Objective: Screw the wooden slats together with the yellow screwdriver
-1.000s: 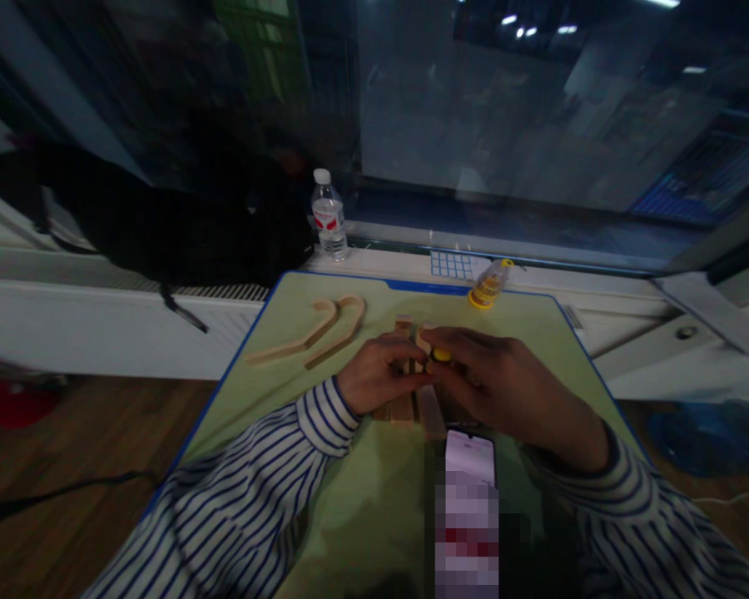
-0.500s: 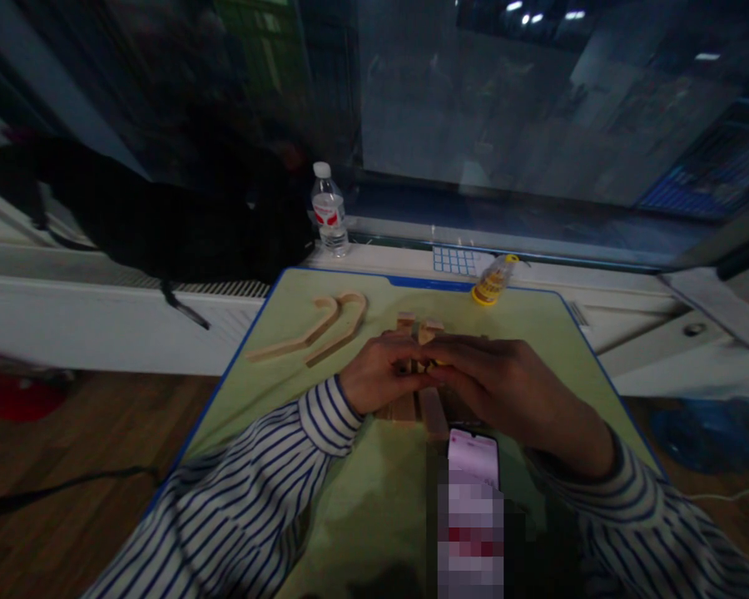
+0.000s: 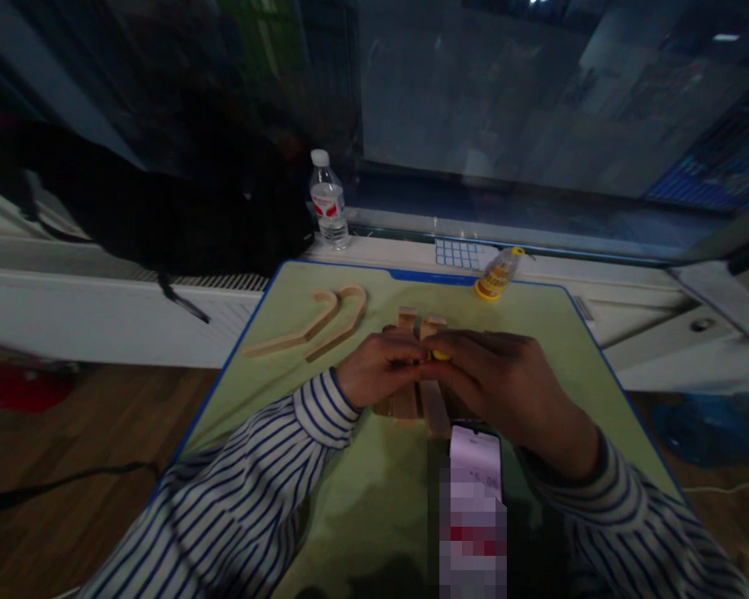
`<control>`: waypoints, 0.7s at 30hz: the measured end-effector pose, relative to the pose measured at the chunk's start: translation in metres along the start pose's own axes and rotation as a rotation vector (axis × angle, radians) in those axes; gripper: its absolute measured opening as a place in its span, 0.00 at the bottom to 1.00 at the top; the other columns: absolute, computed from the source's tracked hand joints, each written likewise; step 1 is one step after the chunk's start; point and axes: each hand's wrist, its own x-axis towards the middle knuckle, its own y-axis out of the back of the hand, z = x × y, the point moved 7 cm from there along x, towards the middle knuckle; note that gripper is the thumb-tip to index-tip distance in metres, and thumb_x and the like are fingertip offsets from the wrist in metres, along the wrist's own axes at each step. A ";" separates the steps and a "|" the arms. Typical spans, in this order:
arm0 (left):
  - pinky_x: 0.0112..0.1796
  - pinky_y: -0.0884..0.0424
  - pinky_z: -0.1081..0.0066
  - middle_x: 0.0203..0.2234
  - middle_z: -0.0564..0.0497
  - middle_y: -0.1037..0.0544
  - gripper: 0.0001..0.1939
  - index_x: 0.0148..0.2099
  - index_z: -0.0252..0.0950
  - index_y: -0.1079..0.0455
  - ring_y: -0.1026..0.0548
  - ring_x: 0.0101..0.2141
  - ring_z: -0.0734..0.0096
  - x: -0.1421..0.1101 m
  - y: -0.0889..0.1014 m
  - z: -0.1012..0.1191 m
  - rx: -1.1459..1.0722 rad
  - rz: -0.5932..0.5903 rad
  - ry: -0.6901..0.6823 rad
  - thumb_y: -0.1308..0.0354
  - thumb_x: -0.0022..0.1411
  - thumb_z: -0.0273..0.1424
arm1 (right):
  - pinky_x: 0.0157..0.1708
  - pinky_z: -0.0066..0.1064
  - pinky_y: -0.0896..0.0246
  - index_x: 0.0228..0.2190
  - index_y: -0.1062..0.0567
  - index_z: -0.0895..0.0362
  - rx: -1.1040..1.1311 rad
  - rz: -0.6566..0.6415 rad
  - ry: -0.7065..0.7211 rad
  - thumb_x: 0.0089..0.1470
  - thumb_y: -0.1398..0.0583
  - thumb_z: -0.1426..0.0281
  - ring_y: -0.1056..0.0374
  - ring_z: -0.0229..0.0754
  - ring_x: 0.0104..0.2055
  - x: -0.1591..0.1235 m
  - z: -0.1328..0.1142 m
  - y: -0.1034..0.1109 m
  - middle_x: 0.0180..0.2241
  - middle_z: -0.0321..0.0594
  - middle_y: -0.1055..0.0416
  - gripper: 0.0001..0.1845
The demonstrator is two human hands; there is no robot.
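Note:
My left hand (image 3: 378,368) and my right hand (image 3: 503,384) meet over a bundle of straight wooden slats (image 3: 415,399) lying on the green mat (image 3: 362,482). Both hands have their fingers curled together. Between the fingertips of my right hand shows a small yellow object (image 3: 439,355); what it is I cannot make out. My left hand presses on the slats beside it. Two curved wooden pieces (image 3: 315,329) lie side by side to the left, apart from both hands.
A phone (image 3: 476,466) with a lit screen lies close in front of me. A yellow-capped glue bottle (image 3: 497,274) lies at the mat's far edge. A water bottle (image 3: 328,202) stands on the sill by a dark bag (image 3: 162,208). Glass window behind.
The hands have stayed over the slats, fingers shifting slightly. The yellow object was plain a second ago, hidden half a second ago, and shows again now.

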 end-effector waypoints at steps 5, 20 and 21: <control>0.46 0.31 0.65 0.37 0.45 0.22 0.12 0.41 0.34 0.25 0.26 0.41 0.66 0.000 -0.002 0.001 0.004 -0.046 -0.023 0.47 0.63 0.34 | 0.33 0.33 0.32 0.44 0.28 0.55 -0.064 0.056 -0.030 0.60 0.45 0.62 0.26 0.44 0.35 -0.001 0.002 -0.001 0.41 0.41 0.23 0.14; 0.47 0.32 0.62 0.36 0.44 0.22 0.12 0.39 0.33 0.25 0.26 0.40 0.62 0.003 -0.002 -0.001 0.045 -0.022 0.069 0.41 0.59 0.37 | 0.38 0.34 0.31 0.52 0.34 0.56 0.102 -0.122 -0.054 0.59 0.44 0.65 0.27 0.42 0.40 0.006 0.005 0.003 0.47 0.43 0.27 0.21; 0.47 0.32 0.62 0.36 0.44 0.22 0.12 0.38 0.33 0.25 0.26 0.40 0.62 0.003 -0.002 -0.001 0.042 -0.020 0.072 0.41 0.59 0.37 | 0.38 0.33 0.31 0.54 0.36 0.56 0.119 -0.119 -0.041 0.59 0.44 0.65 0.27 0.42 0.40 0.006 0.004 0.006 0.48 0.43 0.28 0.22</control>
